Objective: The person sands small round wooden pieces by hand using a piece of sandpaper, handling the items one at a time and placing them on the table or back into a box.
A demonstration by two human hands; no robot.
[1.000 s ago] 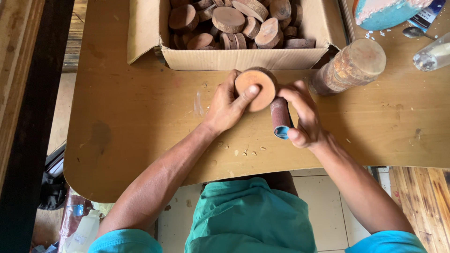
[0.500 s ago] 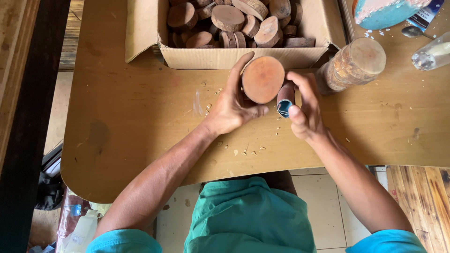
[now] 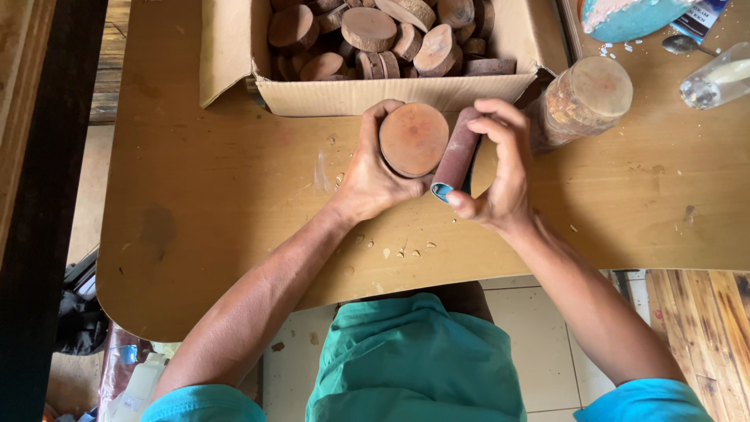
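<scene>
currently left hand (image 3: 373,178) grips a round wooden disc (image 3: 414,139); right hand (image 3: 500,176) clamps a sandpaper roll (image 3: 457,156) touching the disc at 3 o'clock; cardboard box (image 3: 375,94) at 12 o'clock.

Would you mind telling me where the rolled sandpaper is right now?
In the head view, the rolled sandpaper sits in the right hand, pressed against the wooden disc, just below the cardboard box.
</scene>
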